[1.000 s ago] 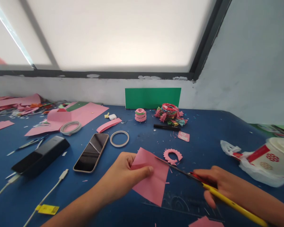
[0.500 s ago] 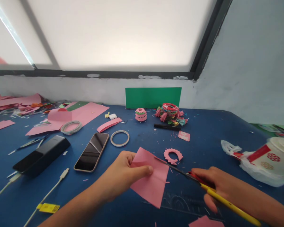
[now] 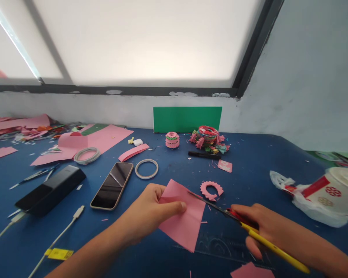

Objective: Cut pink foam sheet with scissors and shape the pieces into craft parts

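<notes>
We are viewing the phone lying on the desk. A device is resting left of the phone, a cable plug is lying before and left of it, a tape roll is lying just right of it, and another is resting behind and left of it, on a large sheet. Right of the phone, our left grip is holding a paper piece; farther right, our right grip is holding scissors. A board is standing behind and right of the phone.
</notes>
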The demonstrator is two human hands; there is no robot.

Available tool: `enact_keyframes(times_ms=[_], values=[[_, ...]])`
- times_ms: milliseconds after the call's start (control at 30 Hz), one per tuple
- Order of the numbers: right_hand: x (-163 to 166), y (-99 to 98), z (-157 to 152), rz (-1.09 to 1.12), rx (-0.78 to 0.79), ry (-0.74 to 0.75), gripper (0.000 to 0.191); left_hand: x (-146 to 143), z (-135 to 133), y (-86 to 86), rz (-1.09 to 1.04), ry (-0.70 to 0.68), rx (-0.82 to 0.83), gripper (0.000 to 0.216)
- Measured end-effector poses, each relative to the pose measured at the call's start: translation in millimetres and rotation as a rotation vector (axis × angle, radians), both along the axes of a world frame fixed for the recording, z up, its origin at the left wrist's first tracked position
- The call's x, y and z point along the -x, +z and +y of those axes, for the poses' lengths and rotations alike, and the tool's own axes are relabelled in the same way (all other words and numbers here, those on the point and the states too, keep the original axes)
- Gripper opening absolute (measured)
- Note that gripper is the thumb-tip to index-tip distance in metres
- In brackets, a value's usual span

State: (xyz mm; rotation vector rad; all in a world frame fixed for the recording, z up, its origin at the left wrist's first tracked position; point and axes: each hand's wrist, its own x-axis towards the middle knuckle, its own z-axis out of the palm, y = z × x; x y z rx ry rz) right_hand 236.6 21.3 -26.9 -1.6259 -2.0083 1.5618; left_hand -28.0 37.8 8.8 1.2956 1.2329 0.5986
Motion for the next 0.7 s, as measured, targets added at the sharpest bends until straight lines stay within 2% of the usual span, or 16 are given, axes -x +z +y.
enact_keyframes(times_ms=[167, 333, 500, 700], values=[[1, -0.3, -1, 0.033, 0.04, -0.036, 0.008, -2, 0, 5.0, -0.024, -0.036, 0.028, 0.019], [2, -1.5, 0, 0.055, 0.037, -0.034, 0.009, 0, 1, 2.5, 0.074, 0.042, -0.038, 0.024], [8, -0.1, -1, 0.054, 0.042, -0.054, 0.008, 1, 0, -0.1, 0.023, -0.039, -0.003, 0.024], [12, -0.7, -2, 0.031, 0.067, -0.032, 0.004, -2, -1, -3.1, 0.033, -0.061, 0.018, 0.022]])
